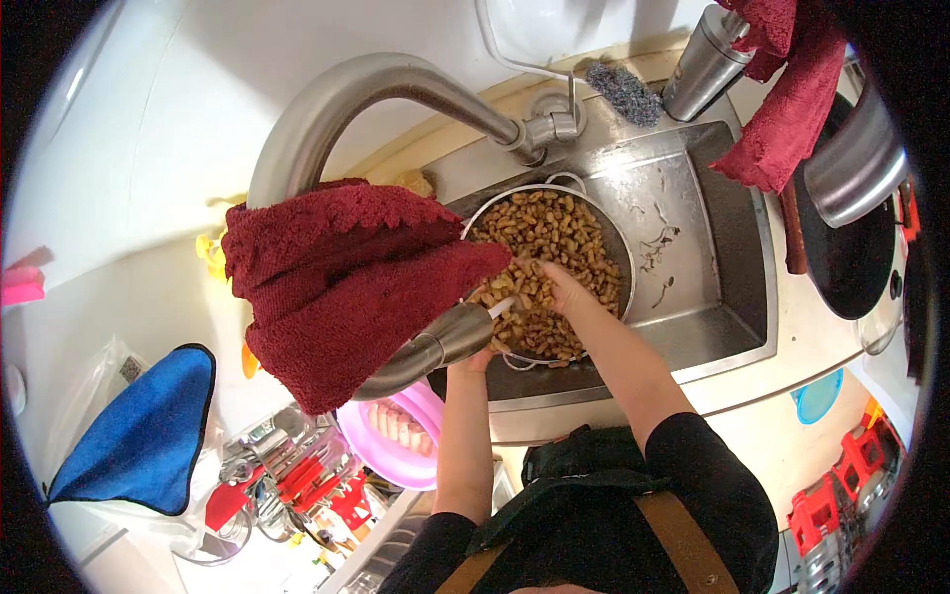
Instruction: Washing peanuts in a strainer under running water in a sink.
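A round, two-handled pot (630, 265) sits in the sink, holding a heap of small tan-brown pieces that look like unshelled peanuts (554, 223). My right hand (561, 289) reaches into the heap, its visible fingers stretched out among the peanuts; the fingertips are partly covered. At the pot's near left rim is my left hand (478, 360), mostly hidden behind the faucet's end, so its fingers do not show clearly. Above the pot hangs the faucet spout (450, 337), with a short whitish stream at its mouth. A dark red towel (346, 267) drapes over the faucet and covers part of the pot.
Dark wet scraps (658, 243) lie in the steel sink basin (683, 188). A grey scrubber (623, 92) and steel cylinder (705, 67) stand behind it. At right are a black pan (851, 252) and another red towel (787, 129). A pink basin (426, 473) and blue cloth (148, 436) are left.
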Motion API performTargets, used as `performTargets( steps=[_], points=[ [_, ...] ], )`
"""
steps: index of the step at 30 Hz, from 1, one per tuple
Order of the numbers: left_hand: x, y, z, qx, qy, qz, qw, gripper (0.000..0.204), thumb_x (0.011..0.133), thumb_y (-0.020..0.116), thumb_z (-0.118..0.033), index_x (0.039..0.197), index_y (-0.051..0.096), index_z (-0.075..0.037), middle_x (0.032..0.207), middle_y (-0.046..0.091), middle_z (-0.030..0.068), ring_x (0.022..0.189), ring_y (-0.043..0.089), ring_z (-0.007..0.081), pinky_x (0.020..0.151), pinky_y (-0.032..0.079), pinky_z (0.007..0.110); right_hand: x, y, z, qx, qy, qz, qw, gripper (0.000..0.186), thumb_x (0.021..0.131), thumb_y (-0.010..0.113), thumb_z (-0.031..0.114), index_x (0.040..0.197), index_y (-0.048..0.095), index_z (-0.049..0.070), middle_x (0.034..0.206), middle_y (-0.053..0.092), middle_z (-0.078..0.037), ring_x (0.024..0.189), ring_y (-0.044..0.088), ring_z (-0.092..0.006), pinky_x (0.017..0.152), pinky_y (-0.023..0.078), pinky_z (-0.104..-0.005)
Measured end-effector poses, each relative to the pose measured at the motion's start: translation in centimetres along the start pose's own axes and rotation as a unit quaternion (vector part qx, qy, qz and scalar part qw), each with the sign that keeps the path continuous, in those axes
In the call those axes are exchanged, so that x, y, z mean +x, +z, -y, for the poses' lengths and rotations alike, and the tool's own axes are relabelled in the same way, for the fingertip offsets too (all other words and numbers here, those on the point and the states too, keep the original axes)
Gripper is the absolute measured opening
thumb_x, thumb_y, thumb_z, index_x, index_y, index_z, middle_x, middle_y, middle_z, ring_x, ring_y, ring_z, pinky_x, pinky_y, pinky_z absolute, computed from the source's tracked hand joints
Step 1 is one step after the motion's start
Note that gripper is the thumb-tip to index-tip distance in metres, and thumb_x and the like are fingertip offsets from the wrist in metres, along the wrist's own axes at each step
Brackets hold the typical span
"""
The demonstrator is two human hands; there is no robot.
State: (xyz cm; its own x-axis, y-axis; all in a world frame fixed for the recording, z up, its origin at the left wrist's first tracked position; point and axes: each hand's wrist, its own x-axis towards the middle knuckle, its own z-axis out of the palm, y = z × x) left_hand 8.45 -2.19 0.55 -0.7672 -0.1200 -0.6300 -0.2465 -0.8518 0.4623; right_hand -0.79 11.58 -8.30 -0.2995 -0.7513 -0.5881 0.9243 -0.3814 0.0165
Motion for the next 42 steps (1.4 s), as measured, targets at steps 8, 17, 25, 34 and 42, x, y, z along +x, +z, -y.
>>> performTargets(
  steps=[8,17,25,34,42],
  points=[
    [1.3,1.6,1.8,0.071,0.048,-0.035,0.996,0.055,0.082,0.046,-0.045,0.122,0.038,-0.009,0.125,0.039,0.0110,0.114,0.039,0.0294,0.091,0.037,0.047,-0.9,4.3,-0.6,-0.197,-0.054,-0.165,0.965,0.026,0.075,0.058,0.027,0.092,0.059,0.007,0.099,0.056,-0.006,0.088,0.054,-0.0179,0.073,0.044,-0.0318],
    [5.1,-2.5,1.9,-0.067,0.054,0.045,0.995,0.040,0.087,0.038,-0.033,0.117,0.042,-0.007,0.116,0.046,0.0107,0.104,0.047,0.0268,0.085,0.041,0.039,-4.9,9.4,-6.4,-0.671,-0.451,-0.259,0.528,0.035,0.073,0.058,0.032,0.097,0.059,0.008,0.109,0.051,-0.010,0.103,0.044,-0.0311,0.083,0.039,-0.0391],
    [2.9,5.0,3.4,-0.026,0.046,-0.130,0.990,0.035,0.086,0.042,-0.033,0.114,0.047,-0.012,0.113,0.050,0.0058,0.103,0.048,0.0208,0.086,0.041,0.033,-4.7,8.4,-3.5,-0.603,-0.367,-0.265,0.657,0.039,0.073,0.056,0.030,0.109,0.054,0.013,0.113,0.048,-0.013,0.106,0.041,-0.0349,0.089,0.035,-0.0444],
    [3.1,2.0,5.5,-0.038,0.040,0.009,0.998,0.039,0.087,0.040,-0.036,0.118,0.044,-0.014,0.117,0.047,0.0057,0.107,0.044,0.0212,0.088,0.038,0.035,-4.3,7.1,-3.1,-0.675,-0.343,-0.233,0.610,0.044,0.072,0.054,0.026,0.114,0.050,0.013,0.125,0.039,-0.015,0.110,0.037,-0.0382,0.092,0.031,-0.0465],
    [2.8,-1.0,8.3,-0.052,0.031,0.125,0.990,0.042,0.087,0.039,-0.039,0.121,0.041,-0.015,0.121,0.044,0.0056,0.111,0.041,0.0215,0.091,0.036,0.037,-4.1,7.0,-1.7,-0.589,-0.350,-0.281,0.672,0.038,0.074,0.053,0.027,0.108,0.054,0.009,0.124,0.039,-0.016,0.111,0.035,-0.0388,0.089,0.033,-0.0476]
  ],
)
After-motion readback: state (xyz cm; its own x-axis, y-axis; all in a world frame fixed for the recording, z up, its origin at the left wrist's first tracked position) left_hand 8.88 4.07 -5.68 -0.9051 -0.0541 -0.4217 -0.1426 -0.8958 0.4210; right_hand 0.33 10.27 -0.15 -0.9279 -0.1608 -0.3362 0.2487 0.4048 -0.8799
